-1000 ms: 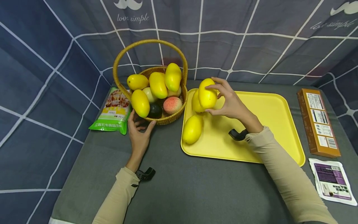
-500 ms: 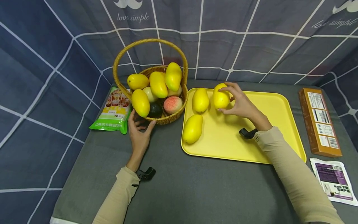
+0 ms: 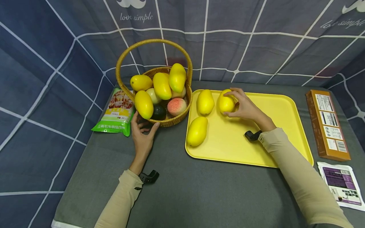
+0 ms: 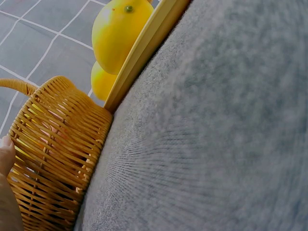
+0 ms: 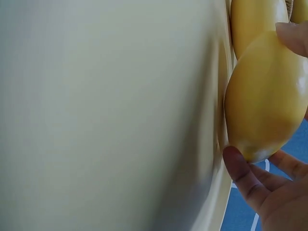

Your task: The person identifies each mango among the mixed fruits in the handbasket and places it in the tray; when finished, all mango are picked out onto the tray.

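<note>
In the head view my right hand [image 3: 247, 107] holds a yellow mango [image 3: 226, 102] low over the back of the yellow tray [image 3: 242, 142]. The right wrist view shows thumb and fingers around this mango [image 5: 264, 96]. Two more mangoes lie along the tray's left side, one behind [image 3: 205, 102] and one in front [image 3: 197, 131]. My left hand [image 3: 142, 134] grips the front of a wicker basket [image 3: 178, 119], its thumb at the rim. Inside the basket are several mangoes [image 3: 161, 86], a peach [image 3: 176, 106], a dark green avocado [image 3: 158, 112] and paler round fruit.
A green food packet [image 3: 115, 115] lies left of the basket, partly behind it. An orange-brown box [image 3: 328, 125] and a white and purple pouch [image 3: 340, 185] lie right of the tray. Grid-patterned cloth [image 3: 222, 50] hangs behind the grey-covered table.
My right hand has carried its mango to the right, away from the tray's back left mango, then lowered it toward the tray. The left hand stays at the basket.
</note>
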`<action>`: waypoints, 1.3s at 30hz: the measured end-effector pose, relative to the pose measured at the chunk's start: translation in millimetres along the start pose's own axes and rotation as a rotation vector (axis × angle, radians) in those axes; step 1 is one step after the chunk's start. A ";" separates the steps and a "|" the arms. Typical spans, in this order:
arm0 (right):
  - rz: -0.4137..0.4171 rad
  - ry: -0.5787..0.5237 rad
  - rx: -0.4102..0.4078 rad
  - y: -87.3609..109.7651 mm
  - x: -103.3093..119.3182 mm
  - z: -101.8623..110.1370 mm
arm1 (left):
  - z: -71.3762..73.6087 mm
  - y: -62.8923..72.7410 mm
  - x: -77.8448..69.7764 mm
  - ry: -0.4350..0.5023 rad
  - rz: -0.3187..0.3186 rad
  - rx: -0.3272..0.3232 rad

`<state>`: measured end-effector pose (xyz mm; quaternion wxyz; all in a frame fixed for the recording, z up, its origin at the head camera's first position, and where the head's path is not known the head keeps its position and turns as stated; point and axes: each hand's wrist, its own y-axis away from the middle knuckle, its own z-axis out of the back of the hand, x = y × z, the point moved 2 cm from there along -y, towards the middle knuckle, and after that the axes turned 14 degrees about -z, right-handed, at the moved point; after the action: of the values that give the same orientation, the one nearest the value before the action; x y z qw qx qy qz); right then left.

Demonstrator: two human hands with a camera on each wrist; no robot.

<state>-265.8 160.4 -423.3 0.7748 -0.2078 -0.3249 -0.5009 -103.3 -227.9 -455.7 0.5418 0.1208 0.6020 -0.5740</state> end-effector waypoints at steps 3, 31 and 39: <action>0.000 0.004 0.004 0.0 -0.6 0.6 | -0.5 -0.4 -0.9 0.000 -0.007 -0.004; 0.024 0.050 0.063 -0.5 -2.1 3.7 | 3.7 -3.4 -37.0 0.009 -0.002 0.005; 0.086 0.039 -0.020 1.2 6.7 7.8 | 2.6 -2.7 -25.1 0.023 -0.009 0.001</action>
<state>-265.1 161.7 -413.1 0.7997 -0.2195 -0.2953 -0.4744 -94.4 -218.8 -433.7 0.5322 0.1250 0.6085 -0.5752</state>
